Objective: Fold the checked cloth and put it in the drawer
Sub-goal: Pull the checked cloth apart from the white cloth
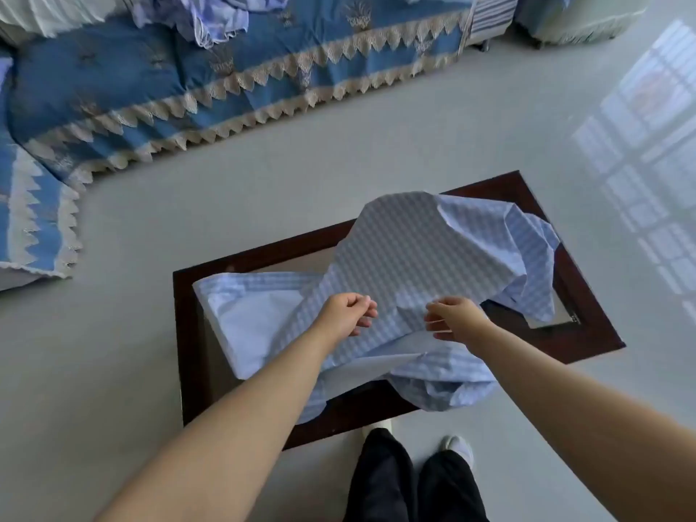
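The thin checked cloth (410, 258) lay rumpled in soft peaks over a dark, glossy wooden table (192, 333); the left hand (344, 314) and right hand (454, 319) each pinched a fold of cloth at its middle; pale smooth floor (226, 205) surrounded them.

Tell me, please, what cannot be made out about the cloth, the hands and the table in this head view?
- Table top: mostly hidden under the checked cloth.
- Drawer: none visible from above.
- Left hand and right hand: curled fingers hide whether they pinch the cloth.
- Cloth's full outline: bunched and overlapped on itself.
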Demonstrator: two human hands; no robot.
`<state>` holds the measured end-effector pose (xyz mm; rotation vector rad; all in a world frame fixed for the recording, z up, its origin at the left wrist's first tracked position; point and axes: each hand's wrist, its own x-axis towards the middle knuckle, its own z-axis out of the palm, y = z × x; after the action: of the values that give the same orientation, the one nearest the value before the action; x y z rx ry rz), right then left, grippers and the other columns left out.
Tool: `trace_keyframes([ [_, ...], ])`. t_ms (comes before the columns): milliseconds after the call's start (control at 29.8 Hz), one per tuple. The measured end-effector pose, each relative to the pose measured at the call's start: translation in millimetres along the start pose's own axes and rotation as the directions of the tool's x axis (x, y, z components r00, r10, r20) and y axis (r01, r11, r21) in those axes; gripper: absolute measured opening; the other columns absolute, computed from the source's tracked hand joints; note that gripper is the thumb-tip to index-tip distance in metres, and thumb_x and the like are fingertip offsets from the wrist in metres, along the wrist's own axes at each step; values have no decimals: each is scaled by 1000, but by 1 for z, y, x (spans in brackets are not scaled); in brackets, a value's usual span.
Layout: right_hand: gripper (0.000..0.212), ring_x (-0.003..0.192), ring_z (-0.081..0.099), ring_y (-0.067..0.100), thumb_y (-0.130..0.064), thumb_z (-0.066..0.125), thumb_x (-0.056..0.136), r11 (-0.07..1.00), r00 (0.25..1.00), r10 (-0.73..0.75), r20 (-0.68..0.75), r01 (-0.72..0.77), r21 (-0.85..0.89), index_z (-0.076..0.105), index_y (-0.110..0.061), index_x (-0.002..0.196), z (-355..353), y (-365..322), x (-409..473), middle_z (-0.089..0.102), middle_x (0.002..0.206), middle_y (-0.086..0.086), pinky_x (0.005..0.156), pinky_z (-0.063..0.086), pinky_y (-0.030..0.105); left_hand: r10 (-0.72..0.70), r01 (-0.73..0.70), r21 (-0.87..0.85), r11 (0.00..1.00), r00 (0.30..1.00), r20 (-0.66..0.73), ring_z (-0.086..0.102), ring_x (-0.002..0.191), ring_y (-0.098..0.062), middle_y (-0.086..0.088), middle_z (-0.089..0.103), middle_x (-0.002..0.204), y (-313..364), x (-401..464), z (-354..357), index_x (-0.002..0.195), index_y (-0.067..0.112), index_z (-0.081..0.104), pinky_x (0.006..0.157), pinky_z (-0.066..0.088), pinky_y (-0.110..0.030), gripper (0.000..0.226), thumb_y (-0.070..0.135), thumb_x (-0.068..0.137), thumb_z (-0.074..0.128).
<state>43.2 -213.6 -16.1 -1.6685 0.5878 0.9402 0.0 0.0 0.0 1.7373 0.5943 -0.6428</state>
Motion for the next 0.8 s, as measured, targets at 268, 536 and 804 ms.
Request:
trace_keyframes([
  [268,70,106,59,26,-21,64,89,877,906,348,-241,-223,425,24,-14,147,14,42,79,45,131,10,79,56,36,-188,184,-67,981,981,-50,62,81,-9,2,69,98,-69,48,-5,95,20,65,67,48,-22,19,23,99,47],
  [536,67,47,48,10,-30,67,88,692,936,318,-152,-120,711,34,-16,144,12,45,121,59,70,-1,50,46,22,-217,262,96,960,917,-333,42,129,-26,-9,33,144,-125,66,3,146,17,27,97,41,-34,71,30,88,67],
  [804,17,61,46,13,-16,56,95,752,947,191,-259,29,659,51,-17,79,11,9,114,48,74,2,51,45,22,15,86,499,862,981,-194,17,143,-29,-5,12,158,-121,70,24,151,30,8,111,30,-47,95,53,80,66],
])
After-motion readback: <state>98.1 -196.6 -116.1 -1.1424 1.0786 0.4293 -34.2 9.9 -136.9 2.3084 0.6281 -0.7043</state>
